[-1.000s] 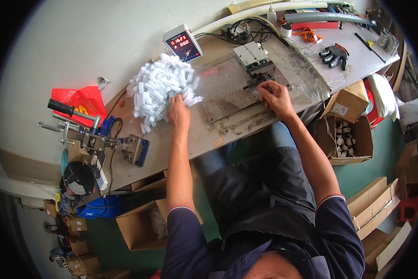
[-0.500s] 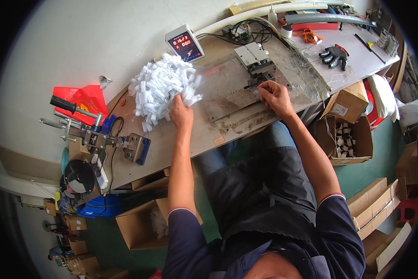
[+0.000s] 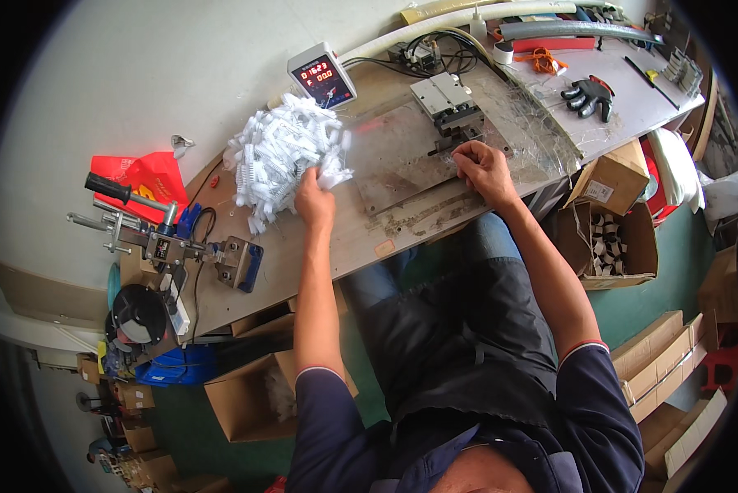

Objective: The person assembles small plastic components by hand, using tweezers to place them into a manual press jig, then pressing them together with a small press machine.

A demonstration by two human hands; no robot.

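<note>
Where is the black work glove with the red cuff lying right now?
In the head view the black work glove with the red cuff lies on the pale bench top at the far right, beyond the right hand, near an orange cord bundle.

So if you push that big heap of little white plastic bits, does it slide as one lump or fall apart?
Probably it falls apart: the white heap is many loose small pieces, and some already lie scattered on the bench at its edge. They look light, since the left hand lifts a few at its fingertips. A hard shove would likely spill pieces about.
</note>
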